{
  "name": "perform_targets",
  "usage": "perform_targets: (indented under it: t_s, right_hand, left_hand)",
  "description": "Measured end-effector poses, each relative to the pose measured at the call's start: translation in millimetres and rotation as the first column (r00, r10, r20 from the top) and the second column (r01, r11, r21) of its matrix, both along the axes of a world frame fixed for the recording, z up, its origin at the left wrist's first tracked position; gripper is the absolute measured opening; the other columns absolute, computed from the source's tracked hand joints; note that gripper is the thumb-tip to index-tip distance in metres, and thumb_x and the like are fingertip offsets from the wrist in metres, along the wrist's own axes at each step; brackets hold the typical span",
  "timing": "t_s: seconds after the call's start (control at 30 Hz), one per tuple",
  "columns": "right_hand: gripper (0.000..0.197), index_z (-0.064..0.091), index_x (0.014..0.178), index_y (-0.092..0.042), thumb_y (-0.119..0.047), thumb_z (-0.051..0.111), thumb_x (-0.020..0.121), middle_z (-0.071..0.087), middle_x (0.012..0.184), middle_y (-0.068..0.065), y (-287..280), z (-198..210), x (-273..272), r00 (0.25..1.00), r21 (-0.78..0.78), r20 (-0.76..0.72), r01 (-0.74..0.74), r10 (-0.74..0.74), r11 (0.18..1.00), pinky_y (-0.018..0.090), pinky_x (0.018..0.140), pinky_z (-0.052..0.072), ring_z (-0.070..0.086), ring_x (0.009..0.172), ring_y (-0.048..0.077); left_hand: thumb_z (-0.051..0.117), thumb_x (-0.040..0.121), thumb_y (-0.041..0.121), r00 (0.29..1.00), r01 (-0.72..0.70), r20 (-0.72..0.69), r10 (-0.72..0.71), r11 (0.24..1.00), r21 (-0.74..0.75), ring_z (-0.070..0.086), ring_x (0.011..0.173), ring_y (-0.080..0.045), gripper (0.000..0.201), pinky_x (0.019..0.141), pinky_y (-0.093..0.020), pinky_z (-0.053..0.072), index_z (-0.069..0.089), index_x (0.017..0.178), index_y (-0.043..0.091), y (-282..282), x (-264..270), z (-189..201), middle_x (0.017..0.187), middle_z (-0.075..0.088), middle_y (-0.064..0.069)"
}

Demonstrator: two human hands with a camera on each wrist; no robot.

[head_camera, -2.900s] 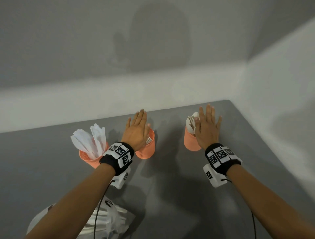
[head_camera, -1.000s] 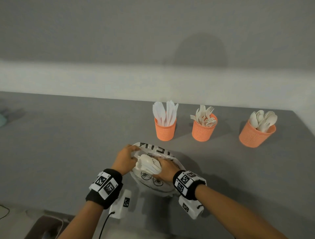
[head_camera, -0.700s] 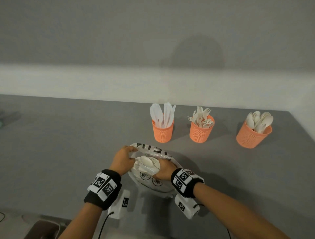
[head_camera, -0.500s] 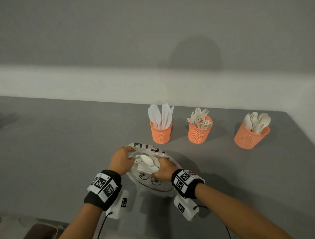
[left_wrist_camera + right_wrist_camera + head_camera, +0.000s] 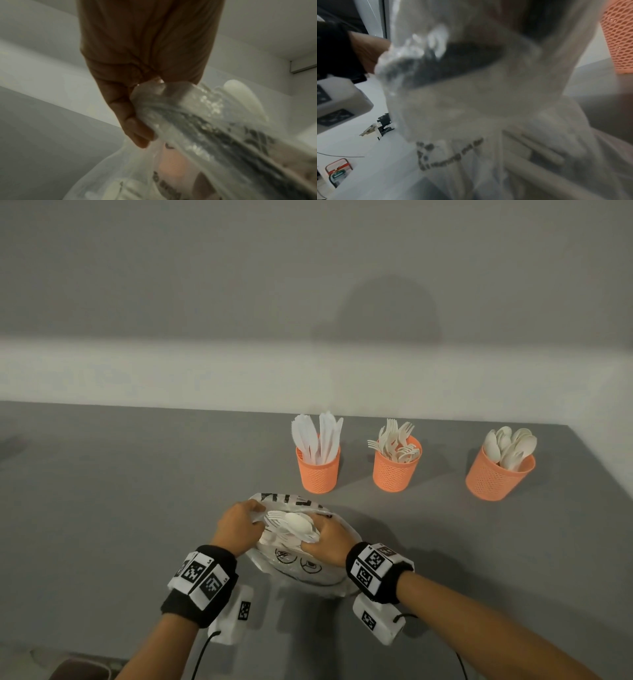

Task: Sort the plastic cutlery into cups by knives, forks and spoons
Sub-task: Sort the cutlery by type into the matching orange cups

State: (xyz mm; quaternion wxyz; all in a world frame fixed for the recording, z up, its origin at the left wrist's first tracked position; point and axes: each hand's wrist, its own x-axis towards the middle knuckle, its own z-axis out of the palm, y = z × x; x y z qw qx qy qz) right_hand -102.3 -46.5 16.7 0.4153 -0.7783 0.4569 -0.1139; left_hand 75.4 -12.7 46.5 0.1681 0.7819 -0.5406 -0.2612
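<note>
A clear plastic bag point(image 5: 301, 571) with black print lies near the front of the grey table point(image 5: 120, 491). My left hand point(image 5: 239, 527) pinches the bag's rim point(image 5: 154, 92). My right hand point(image 5: 325, 539) grips a bundle of white cutlery point(image 5: 291, 527), spoons and forks, at the bag's mouth. Behind stand three orange mesh cups in a row: knives point(image 5: 318, 463), forks point(image 5: 395, 463), spoons point(image 5: 498, 474). In the right wrist view the blurred bag point(image 5: 488, 108) fills the frame and my right fingers are hidden.
A light wall runs along the table's back edge, and the table's right edge lies just past the spoon cup. The floor and some gear point(image 5: 339, 171) show below the table in the right wrist view.
2.9 s ago both hands were flat and open over the cups; since then they came to the bag. Over the last second the right hand lifted the cutlery bundle slightly at the bag's mouth.
</note>
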Motion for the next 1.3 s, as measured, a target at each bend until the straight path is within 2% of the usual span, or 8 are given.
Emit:
perform_targets:
  t_s: [0.17,0.37,0.57,0.83,0.97,1.07,1.17,1.3]
  right_hand:
    - [0.022,0.055,0.091,-0.036,-0.019,0.06,0.079,0.064,0.071,-0.008,-1,10,-2,0.971,0.126,0.216,0.078,-0.104,0.989,0.033,0.082,0.053,0.062,0.071,0.009]
    - [0.007,0.054,0.086,-0.007,-0.001,0.057,0.088,0.053,0.05,-0.005,-22,56,-12,0.699,0.359,0.591,0.219,-0.403,0.907,0.019,0.047,0.047,0.048,0.042,0.006]
    - [0.02,0.056,0.072,-0.013,-0.005,0.057,0.09,0.051,0.044,-0.007,-39,95,-39,0.548,0.276,0.714,0.351,-0.435,0.895,0.021,0.05,0.045,0.047,0.041,0.008]
    - [0.019,0.06,0.073,-0.018,-0.003,0.064,0.084,0.056,0.053,-0.001,-26,92,-43,0.435,0.294,0.744,0.468,-0.507,0.833,0.021,0.058,0.05,0.055,0.047,0.006]
    - [0.005,0.062,0.085,-0.013,-0.008,0.064,0.086,0.058,0.058,-0.01,-23,66,-43,0.389,0.38,0.692,0.521,-0.609,0.764,0.02,0.055,0.046,0.053,0.048,0.0]
    - [0.013,0.056,0.076,-0.015,-0.012,0.059,0.089,0.046,0.043,-0.01,-26,62,-50,0.388,0.411,0.66,0.531,-0.643,0.741,0.024,0.046,0.038,0.043,0.038,0.004]
    - [0.017,0.056,0.074,-0.015,-0.013,0.056,0.091,0.046,0.037,-0.009,-22,61,-57,0.485,0.376,0.614,0.514,-0.623,0.771,0.019,0.037,0.036,0.042,0.034,0.005]
    - [0.024,0.054,0.068,-0.023,-0.015,0.052,0.091,0.049,0.043,-0.007,-16,49,-54,0.711,0.192,0.452,0.513,-0.539,0.837,0.02,0.037,0.034,0.042,0.033,0.004]
  left_hand:
    - [0.047,0.087,-0.001,0.995,0.012,-0.097,-0.011,1.0,0.004,0.056,0.113,-0.026,0.032,0.096,-0.03,0.04,0.06,0.116,0.004,0,0,4,0.123,0.06,-0.01]
    - [0.051,0.092,0.009,0.978,-0.161,-0.188,0.086,0.889,-0.43,0.057,0.098,-0.021,0.019,0.08,-0.021,0.042,0.068,0.099,0.005,-2,-14,32,0.102,0.064,-0.006]
    - [0.037,0.098,0.018,0.384,-0.324,-0.915,0.125,0.946,-0.007,0.059,0.076,-0.017,0.025,0.073,-0.026,0.05,0.059,0.097,0.007,-8,-69,44,0.084,0.062,-0.007]
    - [0.029,0.097,0.05,-0.17,-0.018,-0.91,0.379,0.922,0.388,0.06,0.094,-0.03,0.066,0.083,-0.039,0.053,0.055,0.113,-0.008,-27,-128,42,0.103,0.062,-0.021]
    - [0.033,0.091,0.059,-0.098,0.012,-0.936,0.339,0.941,0.339,0.06,0.092,-0.024,0.059,0.079,-0.036,0.048,0.062,0.101,0.009,-32,-141,47,0.099,0.066,-0.009]
    - [0.038,0.082,0.069,0.267,0.062,-0.941,0.207,0.971,0.231,0.052,0.059,-0.013,0.057,0.065,-0.027,0.041,0.055,0.076,0.015,-31,-139,42,0.069,0.051,-0.002]
    - [0.05,0.084,0.057,0.467,0.116,-0.877,-0.108,0.991,-0.06,0.052,0.064,-0.013,0.047,0.069,-0.026,0.04,0.056,0.081,0.011,-34,-136,42,0.068,0.054,-0.002]
    - [0.07,0.078,0.028,0.505,0.037,-0.847,-0.165,0.985,-0.17,0.065,0.088,-0.019,0.038,0.077,-0.029,0.052,0.059,0.11,0.009,-45,-137,47,0.094,0.069,-0.005]
